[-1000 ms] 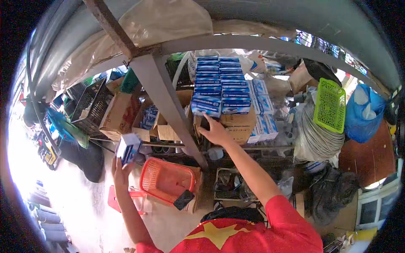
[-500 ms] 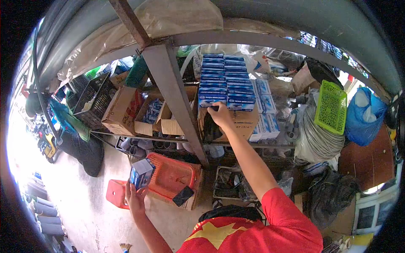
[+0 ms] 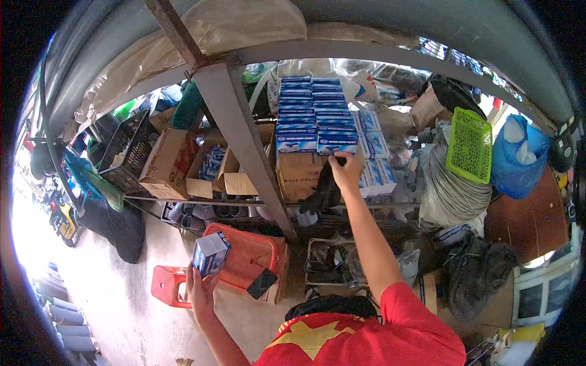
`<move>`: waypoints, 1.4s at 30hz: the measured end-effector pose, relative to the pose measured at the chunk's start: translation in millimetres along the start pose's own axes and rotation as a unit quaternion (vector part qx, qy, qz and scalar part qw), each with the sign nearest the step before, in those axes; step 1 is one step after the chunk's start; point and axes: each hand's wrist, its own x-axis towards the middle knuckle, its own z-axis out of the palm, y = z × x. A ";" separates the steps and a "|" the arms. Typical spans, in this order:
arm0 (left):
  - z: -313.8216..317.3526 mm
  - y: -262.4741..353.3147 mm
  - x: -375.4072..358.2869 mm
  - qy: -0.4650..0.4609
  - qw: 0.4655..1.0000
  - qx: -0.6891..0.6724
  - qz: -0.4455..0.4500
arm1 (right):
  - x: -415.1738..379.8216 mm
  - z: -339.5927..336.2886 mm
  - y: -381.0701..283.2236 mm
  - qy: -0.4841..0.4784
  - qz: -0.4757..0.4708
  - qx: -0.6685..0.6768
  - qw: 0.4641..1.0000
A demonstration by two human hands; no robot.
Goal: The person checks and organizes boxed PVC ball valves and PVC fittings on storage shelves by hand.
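My left hand (image 3: 202, 291) is wrapped round a blue and white box (image 3: 211, 253), held above the floor beside the red plastic basket. At the shelf, my right hand (image 3: 347, 171) has its fingers closed on a black cloth (image 3: 323, 190) that hangs down in front of a brown cardboard carton (image 3: 297, 175). Just above the hand, several blue and white boxes (image 3: 317, 116) are stacked in two columns on the carton. More such boxes (image 3: 374, 145) lie to the right of the stack.
A red basket (image 3: 235, 233) holds a black phone-like object (image 3: 261, 284) at its corner, next to a red stool (image 3: 166, 285). Open cartons (image 3: 209, 165) stand left of the slanted metal post (image 3: 241, 125). A green basket (image 3: 469, 145) and blue bag (image 3: 520, 160) hang at the right.
My right hand has moved right along the front of the stack, drawing the black cloth with it. The left hand still holds its box, now slightly lower. The view has shifted a little.
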 end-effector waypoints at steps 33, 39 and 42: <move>65.6 -19.9 -31.4 -0.137 0.989 0.028 -0.049 | -142.1 -54.0 13.5 -0.424 -0.100 0.195 0.879; 114.8 -50.7 -33.5 -0.272 0.945 0.089 -0.160 | -202.7 -90.9 -6.8 -0.449 -0.064 0.238 0.859; 141.4 -59.1 -40.6 -0.323 0.936 0.056 -0.129 | -213.2 -101.2 6.3 -0.395 0.071 0.323 0.857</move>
